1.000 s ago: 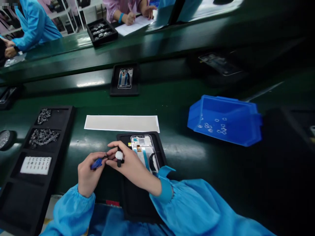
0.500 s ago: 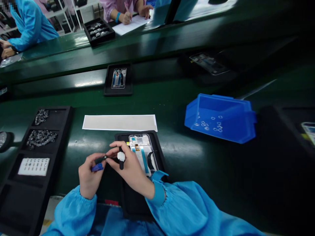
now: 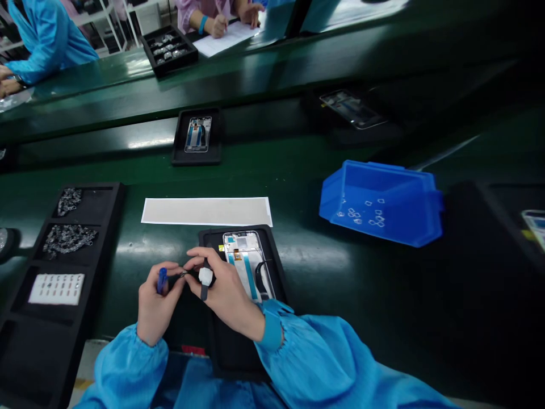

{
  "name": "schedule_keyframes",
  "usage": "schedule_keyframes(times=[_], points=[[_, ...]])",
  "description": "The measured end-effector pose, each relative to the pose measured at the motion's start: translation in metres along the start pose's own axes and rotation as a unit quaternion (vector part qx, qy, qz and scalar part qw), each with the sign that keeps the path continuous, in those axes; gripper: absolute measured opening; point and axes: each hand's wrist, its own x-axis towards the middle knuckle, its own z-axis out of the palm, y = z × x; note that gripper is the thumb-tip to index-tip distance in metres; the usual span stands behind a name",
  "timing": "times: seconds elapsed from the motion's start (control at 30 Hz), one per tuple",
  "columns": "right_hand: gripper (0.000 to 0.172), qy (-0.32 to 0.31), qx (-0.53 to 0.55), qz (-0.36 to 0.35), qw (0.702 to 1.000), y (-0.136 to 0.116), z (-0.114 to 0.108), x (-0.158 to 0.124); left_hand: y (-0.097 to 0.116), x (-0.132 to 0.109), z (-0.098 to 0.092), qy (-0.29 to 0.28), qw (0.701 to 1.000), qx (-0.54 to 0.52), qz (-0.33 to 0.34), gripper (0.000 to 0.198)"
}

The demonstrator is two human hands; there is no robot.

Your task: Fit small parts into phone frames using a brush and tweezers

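Observation:
My left hand [image 3: 155, 307] is closed, thumb and finger pinching a small dark part [image 3: 183, 274] of a kind I cannot make out. A blue piece [image 3: 162, 281], like a pen cap, stands between its fingers. From the other side, my right hand [image 3: 227, 289] pinches at the same part, fingertips nearly touching the left's. A dark strip-like tool with a white lump [image 3: 205, 276] is tucked in the right fingers. Beneath and beside the right hand, an opened phone body [image 3: 244, 258] with blue strips and a loose black cable lies in a black tray [image 3: 279, 272].
At left stands a compartment tray [image 3: 102, 227] with small clear parts and a white card [image 3: 57, 289]. A pale strip [image 3: 206, 211] lies beyond my hands. The blue bin [image 3: 383, 221] holds small frames. Another phone tray [image 3: 176, 136] sits farther back; people work across the bench.
The blue piece in my left hand has turned from lying sideways to standing more upright. My right hand has shifted slightly left, its tool tilting. The far phone tray has shifted slightly left.

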Motion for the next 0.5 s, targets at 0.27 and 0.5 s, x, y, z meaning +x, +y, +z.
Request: schedule_keyframes(times=[0.27, 0.5], points=[[0.033, 0.017, -0.001, -0.015, 1.000, 0.003, -0.003, 0.000, -0.003, 0.012, -0.014, 0.008, 0.999, 0.022, -0.023, 0.018], [0.048, -0.018, 0.196, 0.131, 0.972, 0.007, 0.001, 0.003, 0.001, 0.010, -0.008, 0.025, 0.992, 0.079, 0.095, 0.013]])
